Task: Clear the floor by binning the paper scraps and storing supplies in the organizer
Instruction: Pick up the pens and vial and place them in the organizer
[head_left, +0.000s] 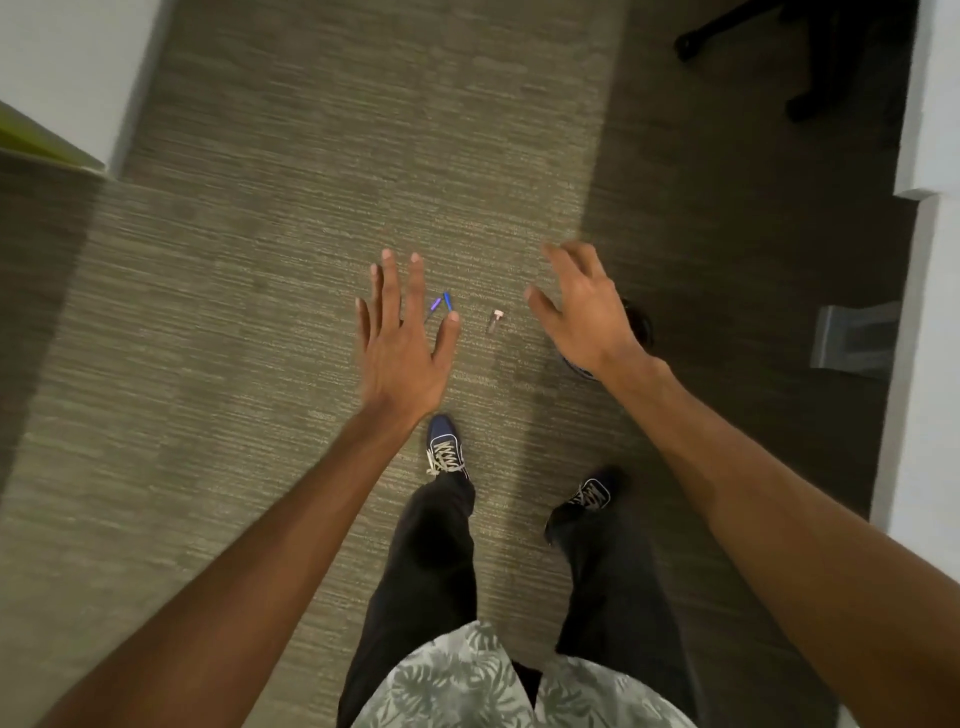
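Observation:
Two small pens lie crossed on the carpet: a blue pen (447, 301) and a purple pen (432, 309), just right of my left hand's fingers. A small pinkish-capped item (494, 320), maybe a glue stick or eraser, lies a little further right. My left hand (402, 338) is stretched out flat with fingers apart and holds nothing. My right hand (584, 306) hovers with fingers spread and curled, also holding nothing. A dark round container (636, 325) is mostly hidden behind my right wrist. No paper scraps are visible.
White walls stand at the left (67, 67) and right (930, 260). A grey metal object (852, 338) sits by the right wall. Black chair legs (753, 41) show at the top right. My two shoes (444, 449) stand on the carpet below the pens.

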